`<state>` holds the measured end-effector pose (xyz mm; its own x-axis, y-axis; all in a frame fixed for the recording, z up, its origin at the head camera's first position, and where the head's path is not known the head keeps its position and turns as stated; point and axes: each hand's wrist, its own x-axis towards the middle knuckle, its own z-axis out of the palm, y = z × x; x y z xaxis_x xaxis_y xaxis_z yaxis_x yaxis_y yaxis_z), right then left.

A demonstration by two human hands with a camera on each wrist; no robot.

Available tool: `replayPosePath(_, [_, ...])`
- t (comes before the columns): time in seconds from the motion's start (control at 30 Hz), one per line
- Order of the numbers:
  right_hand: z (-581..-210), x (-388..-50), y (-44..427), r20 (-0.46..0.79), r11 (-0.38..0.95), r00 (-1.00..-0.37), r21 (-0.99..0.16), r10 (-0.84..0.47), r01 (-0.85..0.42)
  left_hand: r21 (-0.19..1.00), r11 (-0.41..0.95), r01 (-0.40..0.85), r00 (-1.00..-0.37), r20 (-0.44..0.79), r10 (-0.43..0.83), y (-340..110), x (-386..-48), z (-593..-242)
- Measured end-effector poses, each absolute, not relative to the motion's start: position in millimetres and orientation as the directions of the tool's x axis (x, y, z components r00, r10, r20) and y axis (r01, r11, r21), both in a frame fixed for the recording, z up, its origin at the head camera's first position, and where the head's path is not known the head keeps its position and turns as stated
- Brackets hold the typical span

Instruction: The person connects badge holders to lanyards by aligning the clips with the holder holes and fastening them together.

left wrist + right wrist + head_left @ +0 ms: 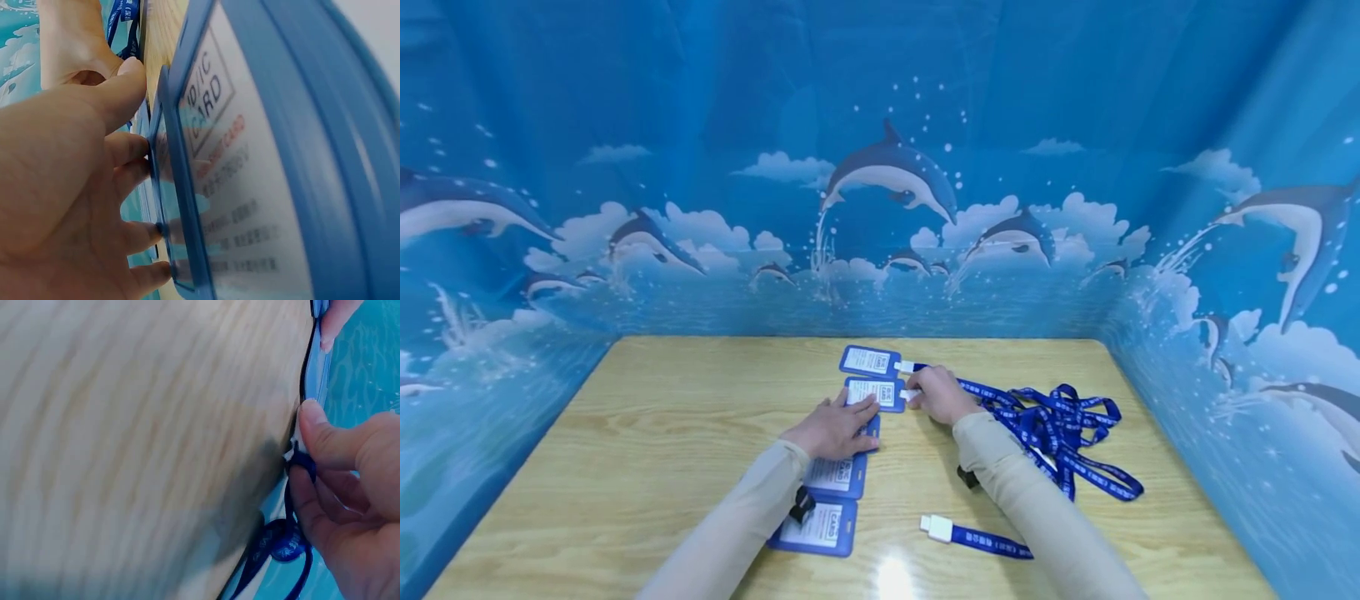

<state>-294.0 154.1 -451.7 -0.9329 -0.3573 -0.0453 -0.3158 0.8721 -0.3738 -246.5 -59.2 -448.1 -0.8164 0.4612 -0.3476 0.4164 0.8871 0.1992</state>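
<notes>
Blue-framed card holders lie in a column on the table. My left hand (837, 427) rests with spread fingers on the second holder from the back (859, 388); in the left wrist view the fingertips of the left hand (81, 169) touch a holder's face. At that holder's slotted right end, my right hand (942, 395) pinches the white clip (909, 394) of a blue lanyard. The right wrist view shows the right hand (350, 481) with thumb and fingers closed round the clip end and blue strap (303, 461). Whether the clip passes through the slot cannot be told.
The backmost holder (859, 360) has a white clip (905, 367) at its slot. Blue lanyards (1052, 429) lie tangled at the right. One lanyard (985, 541) with a white clip (938, 527) lies near the front, partly under the right forearm. Another holder (820, 527) lies at the column's front.
</notes>
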Motion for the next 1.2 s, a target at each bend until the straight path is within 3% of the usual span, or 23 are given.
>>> replayPosePath(0.73, [-453,-292,160,0.024,0.849,-0.92,-0.376,-0.392,-0.372,0.146,0.905,0.399,-0.836,-0.349,0.424,-55,-252,-448])
replayPosePath(1.0, [-397,-272,193,0.242,0.788,-0.936,-0.508,-0.255,-0.347,0.138,0.909,0.394,-0.846,-0.333,0.417,-55,-256,-448])
replayPosePath(1.2, [-360,-241,228,0.264,0.805,-0.927,-0.468,-0.266,-0.364,0.171,0.902,0.397,-0.845,-0.315,0.432,-54,-256,-444])
